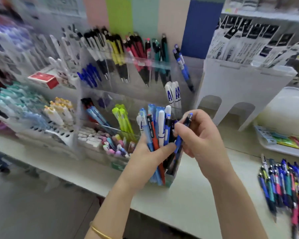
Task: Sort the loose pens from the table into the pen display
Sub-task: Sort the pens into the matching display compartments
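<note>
My left hand [149, 153] grips a bundle of pens [155, 133], blue, white and one orange-red, upright in front of the clear pen display [140, 64]. My right hand [198, 135] pinches a blue and black pen [182, 135] at the right side of that bundle. The display's upper row holds black, yellow, red, teal and blue pens sorted by colour. A pile of loose pens [286, 185] lies on the white table [197, 195] at the far right. The view is motion-blurred.
A white cardboard stand [240, 87] with packaged refills stands right of the display. Racks of white and teal pens [33, 107] fill the left. A red box [45, 79] sits on a rack. A tray of erasers [100, 140] lies below the display.
</note>
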`<state>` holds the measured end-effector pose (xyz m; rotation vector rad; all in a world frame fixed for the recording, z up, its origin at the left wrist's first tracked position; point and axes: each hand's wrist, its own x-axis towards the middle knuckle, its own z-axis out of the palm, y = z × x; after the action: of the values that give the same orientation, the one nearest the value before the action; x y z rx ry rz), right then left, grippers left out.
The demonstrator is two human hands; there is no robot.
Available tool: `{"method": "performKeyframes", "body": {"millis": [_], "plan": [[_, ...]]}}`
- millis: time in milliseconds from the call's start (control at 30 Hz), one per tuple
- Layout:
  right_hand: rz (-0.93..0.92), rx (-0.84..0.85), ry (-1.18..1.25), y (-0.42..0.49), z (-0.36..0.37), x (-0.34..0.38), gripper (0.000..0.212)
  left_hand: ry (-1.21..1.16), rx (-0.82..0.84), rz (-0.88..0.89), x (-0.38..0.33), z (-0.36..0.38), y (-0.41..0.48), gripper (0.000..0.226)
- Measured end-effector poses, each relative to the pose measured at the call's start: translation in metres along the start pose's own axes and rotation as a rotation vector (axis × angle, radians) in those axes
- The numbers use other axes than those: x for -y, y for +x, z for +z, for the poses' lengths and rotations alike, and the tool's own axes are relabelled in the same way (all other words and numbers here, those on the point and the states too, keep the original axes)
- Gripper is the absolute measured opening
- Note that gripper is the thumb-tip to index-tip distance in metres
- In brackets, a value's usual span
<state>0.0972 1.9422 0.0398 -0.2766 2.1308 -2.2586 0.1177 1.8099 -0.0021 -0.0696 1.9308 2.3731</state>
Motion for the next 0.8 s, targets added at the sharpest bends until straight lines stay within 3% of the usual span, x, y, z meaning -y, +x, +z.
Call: {"method": "performKeyframes", "body": {"millis": [133,267,467,700,800], "plan": [[-0.06,-0.029,-0.191,0.017,0.055,-0.006,0.023,0.071,0.111,0.019,-0.024,-0.057,0.006,0.033],[-0.058,-0.118,-0.21,0.027,0.085,0.002,0.019,0.092,0.209,0.029,-0.043,-0.087,0.015,0.036],[-0.145,-0.294,-0.422,0.042,0.094,0.015,0.017,0.069,0.189,0.02,-0.058,-0.09,0.04,0.031],[-0.205,-0.475,-0.287,0.05,0.072,0.036,0.013,0.0,0.169,-0.031,-0.069,-0.066,0.067,0.027],[-0.309,-0.656,-0.247,0.059,0.05,0.049,0.016,-0.09,0.167,-0.057,-0.071,-0.056,0.079,0.029]]}}
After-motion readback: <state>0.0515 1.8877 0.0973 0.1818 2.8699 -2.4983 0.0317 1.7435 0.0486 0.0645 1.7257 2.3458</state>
